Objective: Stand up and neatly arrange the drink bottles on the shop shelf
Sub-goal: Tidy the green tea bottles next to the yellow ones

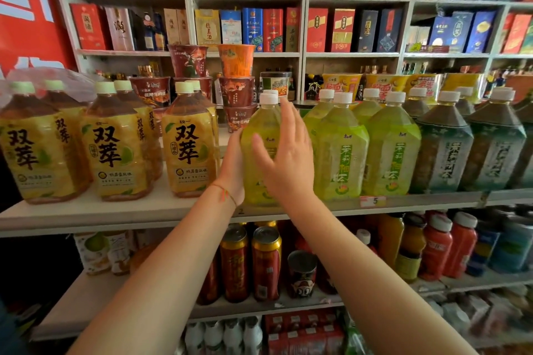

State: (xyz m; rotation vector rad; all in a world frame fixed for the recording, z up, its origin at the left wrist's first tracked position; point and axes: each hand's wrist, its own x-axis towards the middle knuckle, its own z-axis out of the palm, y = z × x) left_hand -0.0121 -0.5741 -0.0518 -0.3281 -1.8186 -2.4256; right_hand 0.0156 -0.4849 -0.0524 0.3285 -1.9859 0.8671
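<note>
Head view: a green drink bottle (261, 153) is seen standing upright at the front edge of the middle shelf (115, 212), its long axis vertical and its white cap at the top. It stands in the gap between the yellow tea bottles (189, 150) on the left and the row of matching green bottles (340, 150) on the right, closer to the green row and apparently slightly forward of it.

The bottle is flanked by both hands. The left hand (234, 166) is pressed against the bottle's left side at mid-height, the palm laid on the label; whether its fingers wrap round the back cannot be told, since they are hidden by the bottle. The right hand (284, 153) is held in front of the bottle's right face with the fingers straight and spread, pointing upward towards the cap; it is either just touching the label or a little off it, and nothing is gripped by it.

The coming move is judged to turn on this: the bottle lies between the two palms, upright already, so only a sideways and backward slide towards the green row appears to be needed. The left hand is better placed to push it rightward, while the right hand can steady it against tipping into the neighbouring bottle.
</note>
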